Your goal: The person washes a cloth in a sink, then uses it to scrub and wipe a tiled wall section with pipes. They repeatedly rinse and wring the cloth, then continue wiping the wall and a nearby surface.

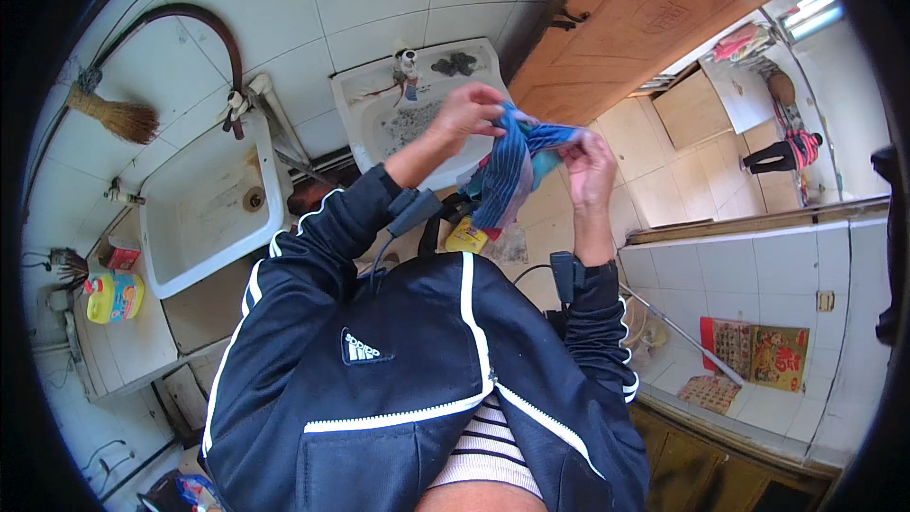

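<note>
Between my hands a blue striped cloth (501,174) is stretched at the top, and its folds hang down in the middle. Pink, grey and teal parts show among the folds. My left hand (466,114) pinches the cloth's upper left side, and my right hand (589,165) grips its upper right end. Behind my left hand is a white washbasin (419,96) with a tap (407,67) and a dark scouring pad (455,64) on its rim. Below the cloth, a yellow container (466,235) is partly hidden.
A white sink (206,206) stands at left, near a straw brush (117,110) and a yellow bottle (116,299). A wooden door (640,14) stands at the upper right. Beyond the doorway is a person (789,153). A metal pole (682,334) leans at lower right.
</note>
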Tool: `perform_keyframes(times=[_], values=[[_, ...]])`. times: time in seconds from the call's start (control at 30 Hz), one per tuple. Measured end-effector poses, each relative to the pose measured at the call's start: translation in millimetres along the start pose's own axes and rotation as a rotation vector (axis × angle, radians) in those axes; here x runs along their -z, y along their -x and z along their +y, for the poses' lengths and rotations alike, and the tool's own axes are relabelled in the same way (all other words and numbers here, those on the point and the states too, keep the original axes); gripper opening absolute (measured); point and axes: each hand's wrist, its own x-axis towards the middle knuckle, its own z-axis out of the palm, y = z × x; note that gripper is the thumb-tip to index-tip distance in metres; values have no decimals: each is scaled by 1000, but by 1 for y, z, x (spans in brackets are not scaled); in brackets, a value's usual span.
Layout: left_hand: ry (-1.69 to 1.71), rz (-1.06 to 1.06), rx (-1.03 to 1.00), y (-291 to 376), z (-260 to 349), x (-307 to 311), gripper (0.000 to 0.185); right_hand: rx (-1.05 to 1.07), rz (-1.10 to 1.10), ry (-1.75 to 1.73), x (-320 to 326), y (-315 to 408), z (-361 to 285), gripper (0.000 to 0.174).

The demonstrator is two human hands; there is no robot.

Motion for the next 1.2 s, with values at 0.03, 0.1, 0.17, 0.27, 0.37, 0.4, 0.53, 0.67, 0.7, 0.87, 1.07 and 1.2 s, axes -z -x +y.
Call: perform_keyframes(times=[0.03, 0.1, 0.17, 0.27, 0.37, 0.4, 0.53, 0.67, 0.7, 0.87, 1.07, 1.2], values=[[72, 85, -32, 0, 2, 16, 18, 16, 55, -66, 11, -3, -3, 15], [129, 158, -20, -2, 8, 56, 18, 28, 123, -196, 39, -8, -15, 16], [181, 192, -70, 3, 17, 95, 17, 96, 153, -185, 66, -9, -33, 18], [191, 224, -127, 17, 34, 132, 16, 85, 203, -258, 83, -8, -53, 15], [106, 108, -131, 32, 45, 135, 16, 16, 110, -293, 67, -8, -62, 16], [32, 70, -94, 33, 44, 127, 16, 7, 23, -260, 55, -11, -61, 15], [-422, -204, 45, 27, 15, 71, 29, -2, -53, -129, 6, -23, -64, 12], [-701, -490, 159, 16, -29, 5, 46, -1, -84, -178, -24, -23, -81, 11], [-725, -487, 151, 17, -41, -10, 53, -14, -43, -187, -29, -20, -86, 11], [-646, -642, -204, 13, -77, -61, 71, 51, -180, -103, -47, 1, -111, 10], [-732, -545, -465, -1, -71, -30, 57, 148, -132, -119, -15, 17, -133, 12], [-1077, -467, -399, 5, -22, 12, 24, 281, 31, -227, 30, 14, -139, 13]])
